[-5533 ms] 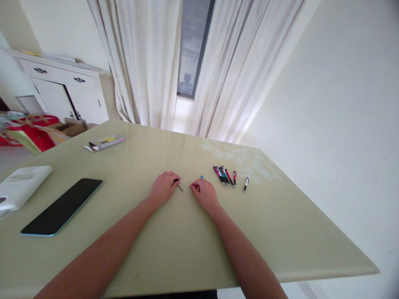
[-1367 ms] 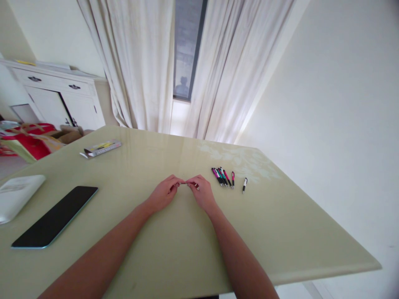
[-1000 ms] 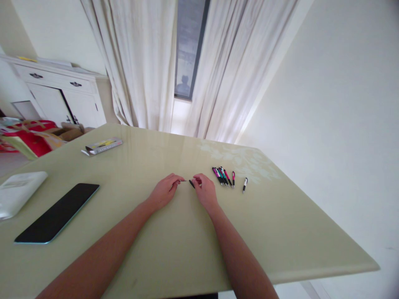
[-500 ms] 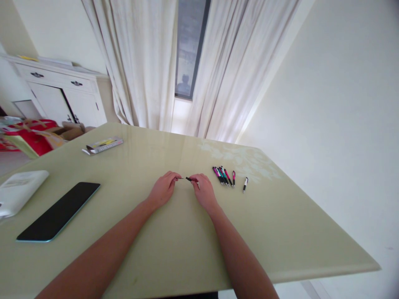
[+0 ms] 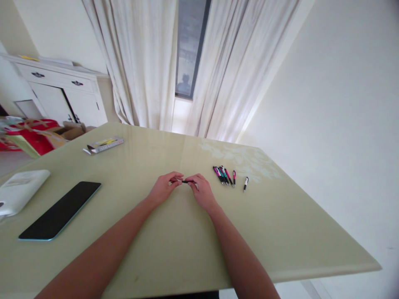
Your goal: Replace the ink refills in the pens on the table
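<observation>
A small pen (image 5: 185, 182) spans the gap between my two hands, just above the table in the middle. My left hand (image 5: 162, 189) pinches its left end, which looks thin and pale. The dark part lies in the fingertips of my right hand (image 5: 202, 192). My fingers cover most of the pen, so whether its parts are fully joined does not show. Right of my right hand lies a cluster of several coloured pens (image 5: 223, 176) with black grips. A pink pen (image 5: 234, 178) is beside the cluster, and a white pen (image 5: 246, 184) lies farther right.
On the left of the table (image 5: 149, 249) are a black tablet-like slab (image 5: 60, 211) and a white device (image 5: 21, 191). An opened box (image 5: 104, 145) sits near the far left edge. Behind stand a white cabinet (image 5: 84, 99), red bags (image 5: 37, 135) and curtains (image 5: 143, 62).
The thin piece in my left fingers and the black piece in my right have come together, closing the gap between them. My left fingers have shifted their pinch slightly. The other pens have stayed put.
</observation>
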{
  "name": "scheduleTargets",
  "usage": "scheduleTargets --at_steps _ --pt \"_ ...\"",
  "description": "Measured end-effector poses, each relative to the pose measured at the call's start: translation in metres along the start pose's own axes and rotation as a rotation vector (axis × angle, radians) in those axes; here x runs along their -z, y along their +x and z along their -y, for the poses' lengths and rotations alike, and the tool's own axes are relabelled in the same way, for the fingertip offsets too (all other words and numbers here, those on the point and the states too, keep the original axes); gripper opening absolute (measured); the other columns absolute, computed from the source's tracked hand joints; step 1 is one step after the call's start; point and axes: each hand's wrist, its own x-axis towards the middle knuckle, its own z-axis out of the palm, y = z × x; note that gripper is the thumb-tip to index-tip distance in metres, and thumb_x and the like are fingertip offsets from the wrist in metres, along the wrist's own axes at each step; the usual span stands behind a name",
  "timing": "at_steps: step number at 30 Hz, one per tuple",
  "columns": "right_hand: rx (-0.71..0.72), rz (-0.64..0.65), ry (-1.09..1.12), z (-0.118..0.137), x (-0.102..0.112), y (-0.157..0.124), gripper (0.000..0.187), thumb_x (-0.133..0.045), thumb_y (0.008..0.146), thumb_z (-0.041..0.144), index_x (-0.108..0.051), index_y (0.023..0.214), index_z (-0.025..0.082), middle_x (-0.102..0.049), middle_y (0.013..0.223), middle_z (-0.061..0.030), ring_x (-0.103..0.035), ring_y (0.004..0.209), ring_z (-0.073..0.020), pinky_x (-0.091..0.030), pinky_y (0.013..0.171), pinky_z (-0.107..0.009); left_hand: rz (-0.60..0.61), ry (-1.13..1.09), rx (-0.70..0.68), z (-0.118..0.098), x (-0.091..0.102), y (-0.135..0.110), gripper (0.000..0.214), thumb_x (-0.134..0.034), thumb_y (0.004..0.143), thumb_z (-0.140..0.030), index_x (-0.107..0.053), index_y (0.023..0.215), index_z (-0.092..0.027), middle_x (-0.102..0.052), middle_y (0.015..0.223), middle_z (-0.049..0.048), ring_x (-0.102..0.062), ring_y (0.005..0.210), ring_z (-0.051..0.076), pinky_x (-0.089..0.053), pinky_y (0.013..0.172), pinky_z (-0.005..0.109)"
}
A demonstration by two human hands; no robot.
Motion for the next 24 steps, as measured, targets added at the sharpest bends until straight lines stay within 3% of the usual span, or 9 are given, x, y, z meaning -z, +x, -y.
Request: scheduleTargets --at_steps 5,9,12,16,20,24 --pt "-0.023 -0.064 0.282 -0.003 -0.008 0.000 0.015 -0.063 0.091 0.020 -0.073 0.102 0.023 -0.074 0.102 -0.0048 -0.068 0.095 -0.0188 -0.053 0.091 -0.034 -0.050 -0.371 0.124 0.000 0.000 0.004 0.053 -0.083 0.071 -0.047 -0.065 0.112 -0.018 -0.079 0.100 0.0084 -0.075 0.090 0.025 -0.059 0.089 0.042" --pt "-0.116 -0.058 0.455 -0.001 -0.011 0.002 0.017 -0.070 0.086 0.028 -0.071 0.102 0.022 -0.075 0.093 -0.0035 -0.071 0.085 -0.0188 -0.057 0.082 -0.033 -0.036 -0.452 0.160 -0.001 0.000 0.006 0.055 -0.084 0.070 -0.050 -0.064 0.110 -0.018 -0.079 0.095 0.0083 -0.075 0.091 0.025 -0.057 0.092 0.043" --pt "-0.179 -0.180 0.344 -0.007 -0.002 0.004 0.018 -0.067 0.089 0.034 -0.071 0.100 0.021 -0.075 0.092 -0.0051 -0.069 0.081 -0.0189 -0.055 0.077 -0.032 -0.056 -0.417 0.154 0.000 -0.001 0.006 0.049 -0.082 0.072 -0.051 -0.067 0.106 -0.018 -0.079 0.096 0.0081 -0.074 0.094 0.025 -0.056 0.095 0.043" --pt "-0.332 -0.383 -0.017 -0.034 0.021 0.001 0.021 -0.060 0.091 0.035 -0.070 0.096 0.018 -0.073 0.093 -0.0087 -0.066 0.077 -0.0208 -0.051 0.076 -0.034 -0.130 -0.344 0.152 0.003 -0.003 0.007 0.042 -0.076 0.077 -0.053 -0.071 0.100 -0.018 -0.078 0.100 0.0082 -0.073 0.097 0.024 -0.055 0.095 0.041" --pt "-0.363 -0.315 -0.233 -0.059 0.027 -0.007 0.021 -0.074 0.081 0.038 -0.071 0.088 0.019 -0.069 0.094 -0.0105 -0.063 0.083 -0.0241 -0.048 0.080 -0.035 -0.160 -0.307 0.134 0.006 -0.006 0.008 0.039 -0.068 0.083 -0.052 -0.072 0.101 -0.018 -0.077 0.103 0.0087 -0.073 0.093 0.023 -0.057 0.090 0.038" --pt "-0.296 -0.168 -0.253 -0.063 0.018 -0.007 0.006 -0.072 0.082 0.025 -0.068 0.080 0.020 -0.067 0.089 -0.0086 -0.062 0.087 -0.0243 -0.046 0.084 -0.036 -0.130 -0.192 0.094 0.005 -0.008 0.006 0.032 -0.066 0.087 -0.049 -0.072 0.097 -0.019 -0.077 0.093 0.0064 -0.071 0.085 0.021 -0.056 0.080 0.034"
